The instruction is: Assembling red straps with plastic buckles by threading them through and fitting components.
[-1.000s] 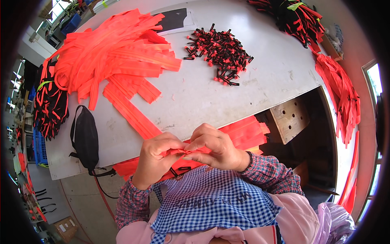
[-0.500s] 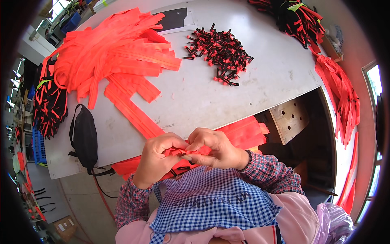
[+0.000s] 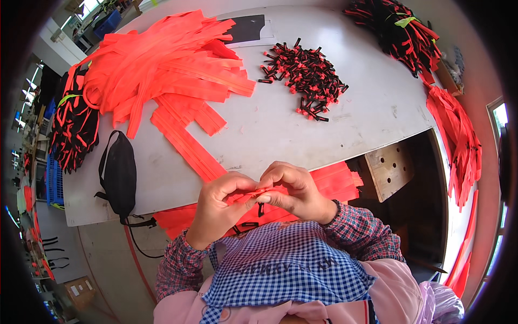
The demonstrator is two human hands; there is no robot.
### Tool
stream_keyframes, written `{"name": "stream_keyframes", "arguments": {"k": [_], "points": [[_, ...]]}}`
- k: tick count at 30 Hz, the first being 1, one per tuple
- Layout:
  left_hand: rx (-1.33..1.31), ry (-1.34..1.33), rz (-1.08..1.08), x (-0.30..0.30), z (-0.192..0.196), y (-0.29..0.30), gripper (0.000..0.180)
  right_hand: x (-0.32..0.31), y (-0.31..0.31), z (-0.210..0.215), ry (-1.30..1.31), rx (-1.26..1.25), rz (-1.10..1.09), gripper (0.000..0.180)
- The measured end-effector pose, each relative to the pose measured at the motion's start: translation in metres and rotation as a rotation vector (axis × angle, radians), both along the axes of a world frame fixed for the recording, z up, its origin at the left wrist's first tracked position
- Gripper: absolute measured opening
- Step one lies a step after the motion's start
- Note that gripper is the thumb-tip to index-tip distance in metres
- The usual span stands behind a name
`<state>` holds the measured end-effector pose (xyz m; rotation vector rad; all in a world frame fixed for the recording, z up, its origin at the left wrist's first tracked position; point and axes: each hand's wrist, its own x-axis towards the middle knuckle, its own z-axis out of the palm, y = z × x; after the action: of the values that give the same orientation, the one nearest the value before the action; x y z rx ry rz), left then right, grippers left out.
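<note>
My left hand (image 3: pixel 218 208) and my right hand (image 3: pixel 299 194) meet at the table's near edge. Both pinch the end of a bright orange-red zipper strip (image 3: pixel 189 148), partly hidden by my fingers. From there the strip runs away to the far left, into a large heap of like strips (image 3: pixel 162 70). Under my right thumb hangs a small black zipper pull (image 3: pixel 261 209). Another black pull (image 3: pixel 249 224) lies on the orange-red strips across my lap. Farther off on the table is a pile of black pulls with orange-red bits (image 3: pixel 307 75).
A black pouch (image 3: pixel 120 175) lies at the table's left edge. Black-and-red bundles stand at far left (image 3: pixel 75 124) and far right (image 3: pixel 399 32). Orange-red strips (image 3: pixel 456 140) drape over the right side. Below the tabletop, a holed wooden board (image 3: pixel 388 170) sits in an open recess.
Both hands keep their pinch on the strip, with the fingers shifted slightly. A black pull now shows more plainly beneath my right thumb. The whole view has shifted a little.
</note>
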<state>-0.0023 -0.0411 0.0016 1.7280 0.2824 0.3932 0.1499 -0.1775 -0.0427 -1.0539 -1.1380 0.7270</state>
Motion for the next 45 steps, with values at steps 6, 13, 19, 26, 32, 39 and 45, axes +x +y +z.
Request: {"name": "stream_keyframes", "arguments": {"k": [6, 13, 19, 26, 32, 39, 45], "points": [[-0.084, 0.079, -0.015, -0.001, 0.011, 0.003, 0.019, -0.007, 0.004, 0.007, 0.205, -0.024, -0.030, 0.006], [-0.029, -0.018, -0.164, 0.011, -0.009, 0.018, 0.017, -0.026, 0.010, 0.008, 0.339, 0.022, -0.199, 0.008], [0.314, 0.157, -0.263, 0.002, -0.026, 0.010, 0.025, 0.023, 0.021, 0.054, 0.478, 0.179, -0.741, 0.015], [0.638, 0.445, -0.297, -0.031, -0.077, 0.060, 0.038, 0.100, -0.013, 0.070, 0.387, 0.339, -1.036, 0.025], [0.733, 0.539, -0.189, -0.080, -0.087, 0.148, 0.034, 0.136, -0.074, 0.053, 0.275, 0.332, -1.183, 0.028], [-0.010, 0.404, 0.399, -0.167, -0.046, 0.215, 0.013, 0.133, -0.132, -0.021, 0.062, -0.532, -1.043, 0.024], [-0.151, -0.120, 0.444, -0.106, -0.016, 0.156, 0.024, 0.066, -0.092, -0.011, -1.061, -0.690, -0.509, 0.027]]}}
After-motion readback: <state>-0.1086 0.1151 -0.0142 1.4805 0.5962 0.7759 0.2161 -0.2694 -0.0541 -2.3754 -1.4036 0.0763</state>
